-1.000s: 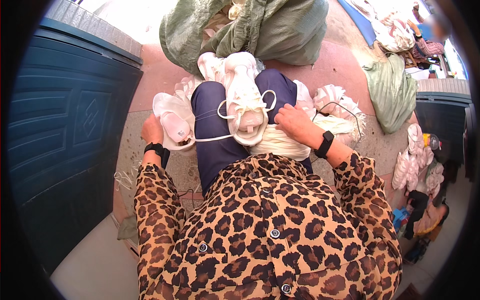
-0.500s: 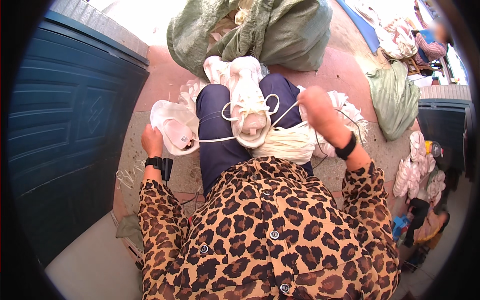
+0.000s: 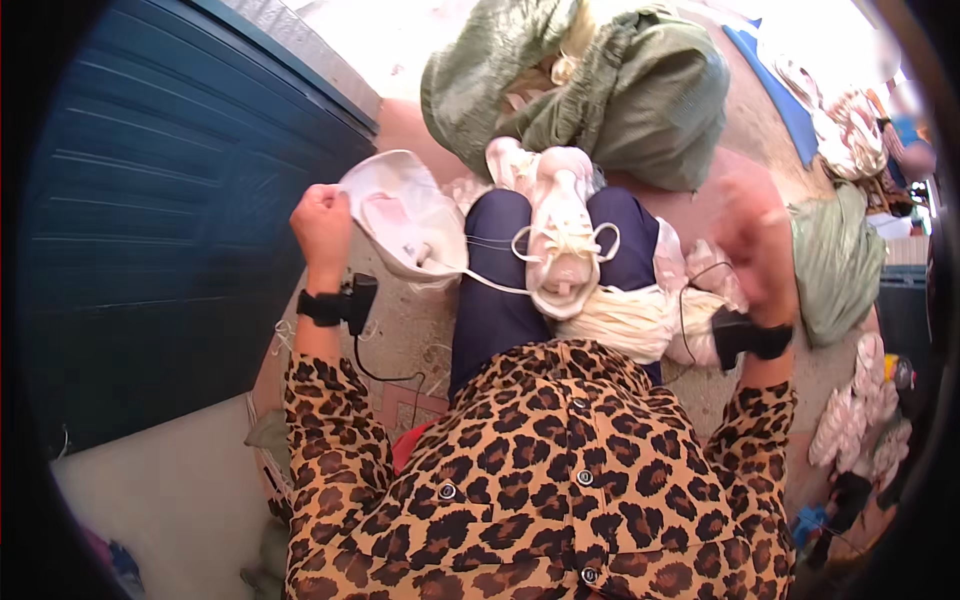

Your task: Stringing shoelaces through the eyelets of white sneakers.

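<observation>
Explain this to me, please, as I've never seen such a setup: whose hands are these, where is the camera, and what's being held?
There is no robot here: these are a person's own bare hands. The view comes from the left of two fisheye cameras worn on the head, looking down, so straight edges bend near the rim.

The left hand grips the edge of a white shoe piece. The right hand is raised and blurred, so I can't tell whether it holds anything.

A laced white shoe rests on the lap between the knees, beside a bundle of cream strands. Beyond the knees stands a large green sack.
</observation>
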Motion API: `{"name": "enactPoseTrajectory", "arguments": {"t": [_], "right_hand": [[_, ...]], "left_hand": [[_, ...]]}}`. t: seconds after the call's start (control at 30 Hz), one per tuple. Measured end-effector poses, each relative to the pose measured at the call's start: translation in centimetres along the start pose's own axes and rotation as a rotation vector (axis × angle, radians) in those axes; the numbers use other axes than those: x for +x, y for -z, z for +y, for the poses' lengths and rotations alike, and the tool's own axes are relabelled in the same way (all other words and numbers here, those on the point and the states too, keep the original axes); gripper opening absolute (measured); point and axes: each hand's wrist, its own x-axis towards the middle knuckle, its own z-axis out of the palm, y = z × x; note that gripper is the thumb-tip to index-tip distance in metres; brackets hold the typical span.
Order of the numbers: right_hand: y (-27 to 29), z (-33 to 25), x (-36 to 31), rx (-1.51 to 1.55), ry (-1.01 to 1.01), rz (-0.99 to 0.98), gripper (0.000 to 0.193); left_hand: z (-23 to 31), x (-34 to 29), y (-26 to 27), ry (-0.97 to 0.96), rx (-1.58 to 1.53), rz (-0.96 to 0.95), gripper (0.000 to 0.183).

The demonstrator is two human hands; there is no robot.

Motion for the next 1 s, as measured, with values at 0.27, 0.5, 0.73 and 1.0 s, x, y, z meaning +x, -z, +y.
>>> {"name": "enactPoseTrajectory", "arguments": {"t": [0.27,0.5,0.73,1.0], "right_hand": [[-16.3,14.7,3.5,-0.919,0.324,-0.591,0.042],[-14.5,16.0,3.7,-0.801,0.228,-0.528,0.037],[-12.9,15.5,3.0,-0.509,-0.198,-0.368,0.040],[-2.3,14.7,1.2,0.192,-0.758,-0.209,0.020]], "left_hand": [[12.8,-6.7,0.1,-0.425,-0.049,-0.365,0.009],[-1.6,-5.7,-3.8,0.513,-0.978,-0.370,0.018],[-9.3,-11.0,-10.0,0.312,-0.402,-0.685,0.036],[3.3,-6.8,-0.6,-0.034,-0.421,-0.921,0.030]]}}
